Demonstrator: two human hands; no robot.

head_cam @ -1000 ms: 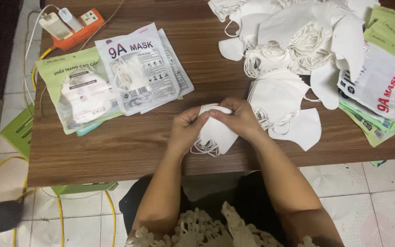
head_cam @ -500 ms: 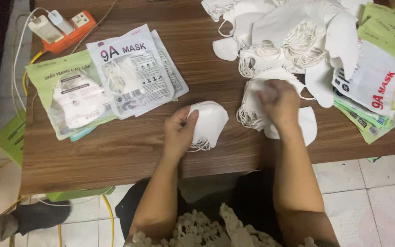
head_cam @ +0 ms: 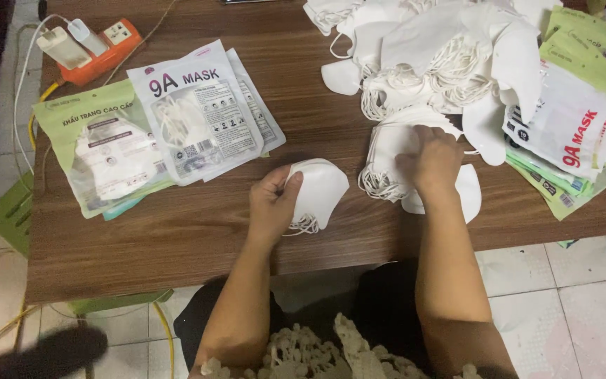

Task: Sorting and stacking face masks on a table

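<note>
Held in the left hand (head_cam: pixel 273 208) is a folded white cloth face mask (head_cam: pixel 319 191), pinched between the thumb and the curled fingers, with its thin ear loops hanging down onto the brown wooden table (head_cam: pixel 177 231). It is kept just in front of the body, near the table's front edge. The right hand (head_cam: pixel 433 163) is laid on a small stack of white masks (head_cam: pixel 391 158); its fingers are bent down onto the top mask, but it cannot be told if that mask is truly gripped or only touched. Behind that stack, a big loose heap of white masks with tangled loops (head_cam: pixel 443 52) is spread across the far right of the table. At the right edge, a pile of flat white and green mask packets (head_cam: pixel 573 119) is stacked. To the left of the held mask, a filled white printed packet (head_cam: pixel 198 112) is laid partly over a filled green packet (head_cam: pixel 103 147). An orange power strip with white plugs (head_cam: pixel 96 45) is seen at the far left corner. It looks as if one mask is already in hand and one more is being picked from the stack. For the next move, it seems only the top mask should be lifted, so the loops below are not dragged along.
</note>
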